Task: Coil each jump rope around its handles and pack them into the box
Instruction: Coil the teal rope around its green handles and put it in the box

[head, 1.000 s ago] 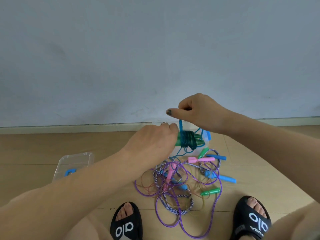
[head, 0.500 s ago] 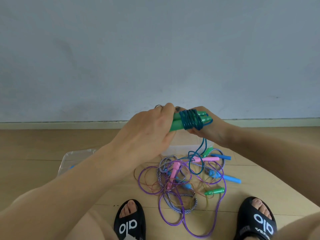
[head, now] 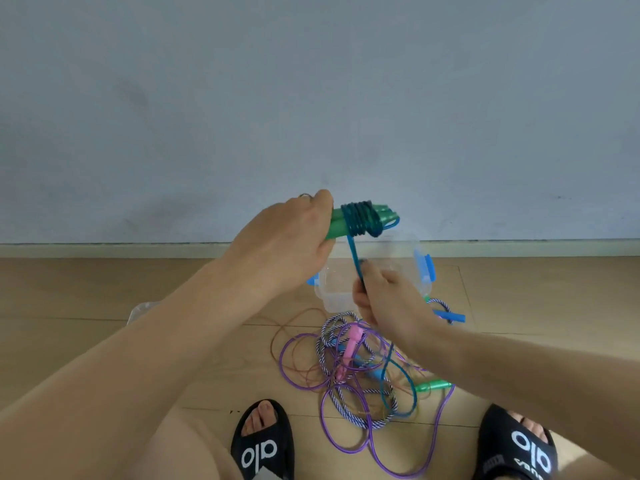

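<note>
Nearest the sandalled feet, loose jump ropes (head: 353,375) lie tangled on the floor. Above them the right hand (head: 388,299) pinches the blue cord (head: 354,258) taut. Beyond, the left hand (head: 287,244) grips the green handles (head: 381,214), partly wound, above the clear box (head: 332,292).

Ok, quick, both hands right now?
Left hand: closed on the green handles.
Right hand: closed, pinching the teal rope taut.

A ring (head: 304,195) is worn on the left hand (head: 287,237). Black slides (head: 263,441) printed with white lettering are worn; arms are unsleeved.
</note>
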`<state>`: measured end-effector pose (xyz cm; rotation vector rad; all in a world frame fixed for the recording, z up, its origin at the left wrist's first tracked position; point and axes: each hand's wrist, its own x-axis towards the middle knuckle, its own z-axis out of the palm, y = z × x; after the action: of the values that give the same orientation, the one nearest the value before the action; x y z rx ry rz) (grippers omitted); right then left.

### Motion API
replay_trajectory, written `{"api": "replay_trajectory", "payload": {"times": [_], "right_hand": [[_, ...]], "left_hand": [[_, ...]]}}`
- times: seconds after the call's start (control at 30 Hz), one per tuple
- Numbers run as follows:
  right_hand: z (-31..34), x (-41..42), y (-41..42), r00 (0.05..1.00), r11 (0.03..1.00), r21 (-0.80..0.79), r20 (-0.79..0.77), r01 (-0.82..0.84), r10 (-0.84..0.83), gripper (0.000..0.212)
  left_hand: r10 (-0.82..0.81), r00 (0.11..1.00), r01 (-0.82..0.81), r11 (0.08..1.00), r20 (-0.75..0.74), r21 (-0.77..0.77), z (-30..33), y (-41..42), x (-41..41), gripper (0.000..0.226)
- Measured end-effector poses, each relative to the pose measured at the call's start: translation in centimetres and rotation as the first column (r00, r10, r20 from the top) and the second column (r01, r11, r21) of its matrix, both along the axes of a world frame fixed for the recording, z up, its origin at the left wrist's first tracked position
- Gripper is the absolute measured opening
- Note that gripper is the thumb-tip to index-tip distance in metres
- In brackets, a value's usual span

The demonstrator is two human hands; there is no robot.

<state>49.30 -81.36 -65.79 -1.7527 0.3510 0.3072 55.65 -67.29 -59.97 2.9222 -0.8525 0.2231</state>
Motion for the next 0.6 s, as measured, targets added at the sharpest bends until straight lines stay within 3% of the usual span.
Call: {"api": "replay_trajectory", "payload": {"times": [0.07, 0.17, 0.27, 0.43, 0.6], "right_hand": [[0.8, -1.1, 1.0, 0.999, 1.0, -0.022, 0.048, -0.012, 0.013, 0.047], [1.5, -1.8, 0.8, 0.979, 0.949, -0.296, 0.137, -0.105, 0.151, 0.043], [2.4, -2.2, 0.5, 0.939, 0.849, -0.471, 0.108, -0.241, 0.327, 0.036], [3.8, -0.8, -1.1, 0.915, 0.718, -0.653, 0.092, -0.242, 0.392, 0.038], [5.4, 0.8, -2.9, 0.876, 0.635, -0.745, 0.151, -0.204, 0.459, 0.044]], "left_hand": [[0.036, 0.999, -0.035, 0.997, -0.013, 0.07, -0.8, 0.2, 0.8, 0.011], [0.077, 0.997, -0.077, 0.988, -0.002, 0.133, -2.2, -0.1, 1.4, 0.01], [0.085, 0.996, -0.088, 0.963, 0.024, 0.255, -3.7, -0.7, 1.0, 0.019], [0.031, 1.0, -0.028, 0.954, -0.004, 0.3, -4.9, -1.1, -0.1, 0.024], [-0.168, 0.984, 0.135, 0.919, 0.058, 0.371, -3.6, -1.2, -1.0, 0.037]]}}
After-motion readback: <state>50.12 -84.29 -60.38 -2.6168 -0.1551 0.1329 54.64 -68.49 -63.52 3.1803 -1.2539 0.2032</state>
